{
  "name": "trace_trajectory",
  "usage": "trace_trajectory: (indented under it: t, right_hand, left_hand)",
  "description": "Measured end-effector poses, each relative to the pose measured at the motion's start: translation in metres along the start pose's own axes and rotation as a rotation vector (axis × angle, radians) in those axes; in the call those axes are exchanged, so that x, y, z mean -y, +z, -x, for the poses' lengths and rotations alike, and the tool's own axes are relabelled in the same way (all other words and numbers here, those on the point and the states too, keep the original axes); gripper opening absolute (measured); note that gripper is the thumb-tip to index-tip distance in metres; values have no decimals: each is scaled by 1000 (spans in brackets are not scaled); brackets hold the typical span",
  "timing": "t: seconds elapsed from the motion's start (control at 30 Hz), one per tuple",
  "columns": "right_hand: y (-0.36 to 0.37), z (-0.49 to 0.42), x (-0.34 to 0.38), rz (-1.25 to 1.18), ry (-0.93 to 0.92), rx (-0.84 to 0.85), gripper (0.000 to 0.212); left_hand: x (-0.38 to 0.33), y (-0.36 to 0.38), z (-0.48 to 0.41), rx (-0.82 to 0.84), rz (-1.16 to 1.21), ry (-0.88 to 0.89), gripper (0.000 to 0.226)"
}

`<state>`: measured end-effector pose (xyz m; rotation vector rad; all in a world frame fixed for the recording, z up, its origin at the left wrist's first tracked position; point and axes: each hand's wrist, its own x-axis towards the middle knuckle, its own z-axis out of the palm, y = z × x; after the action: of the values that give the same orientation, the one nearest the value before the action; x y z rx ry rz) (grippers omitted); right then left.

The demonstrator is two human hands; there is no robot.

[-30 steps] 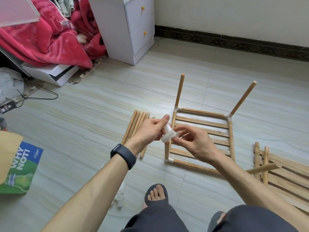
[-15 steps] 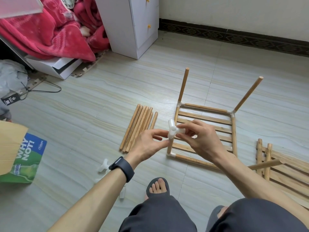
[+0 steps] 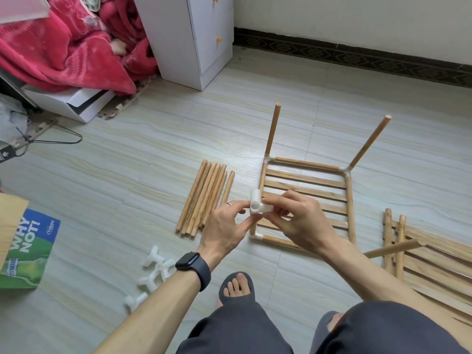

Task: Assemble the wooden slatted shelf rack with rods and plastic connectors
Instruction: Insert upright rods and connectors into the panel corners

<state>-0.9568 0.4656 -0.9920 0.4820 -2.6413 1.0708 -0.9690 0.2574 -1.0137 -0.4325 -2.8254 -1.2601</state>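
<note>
The floor (image 3: 153,149) around you is pale tile with soft tan stripes. At your 1 o'clock a plain white wall (image 3: 357,16) meets the floor, with a dark patterned strip (image 3: 357,56) along the bottom. At 11 o'clock stands a white cabinet (image 3: 176,39) with little yellow knobs (image 3: 218,39). At 10 o'clock a red blanket (image 3: 63,54) hangs down over a white box (image 3: 69,102). The light is soft and even.

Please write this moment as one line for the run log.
left hand: pinches white connector | right hand: pinches it too | shelf frame: on floor, partly built
</note>
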Motion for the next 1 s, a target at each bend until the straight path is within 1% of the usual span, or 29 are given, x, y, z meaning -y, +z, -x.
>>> trace_trajectory:
  t: [0.03, 0.1, 0.13, 0.2, 0.27, 0.33, 0.43, 0.5, 0.57, 0.7, 0.8, 0.87, 1.0]
  right_hand:
    - [3, 3, -4, -90, 52, 8, 40]
    - [10, 9, -16, -251, 231, 26, 53]
    - [15, 14, -23, -279, 331, 54, 55]
    - [33, 23, -34, -245, 465, 171, 50]
    - [57, 28, -39, -219, 510, 310, 50]
    - [77, 27, -40, -220, 508, 341, 47]
    - [89, 21, -43, -160, 437, 270, 22]
    - [90, 19, -47, -90, 361, 244, 13]
    - [91, 19, -50, -56, 304, 244, 12]
    - [90, 24, -52, -16, 247, 270, 15]
    - [90, 21, -53, 17, 227, 319, 17]
    - [89, 18, -52, 18, 237, 343, 18]
    - [85, 15, -49, 3, 232, 319, 13]
  left_hand:
    - [1, 0, 0, -18, 9, 5, 42]
    - [1, 0, -3, -35, 20, 7, 39]
    - [2, 0, -5, -38, 19, 4, 36]
    - [2, 1, -7, -42, 12, 9, 32]
    - [2, 2, -9, -37, -2, 27, 34]
    - [4, 3, -12, -31, -29, 44, 35]
    - [8, 7, -12, -86, -118, 99, 23]
    - [10, 11, -13, -142, -125, 117, 20]
    - [14, 15, -11, -175, -136, 169, 20]
    - [26, 17, -6, -122, -124, 238, 21]
    - [27, 16, -5, -123, -134, 260, 20]
    - [22, 15, -7, -97, -115, 234, 23]
    - [12, -1, -12, 75, -162, 111, 40]
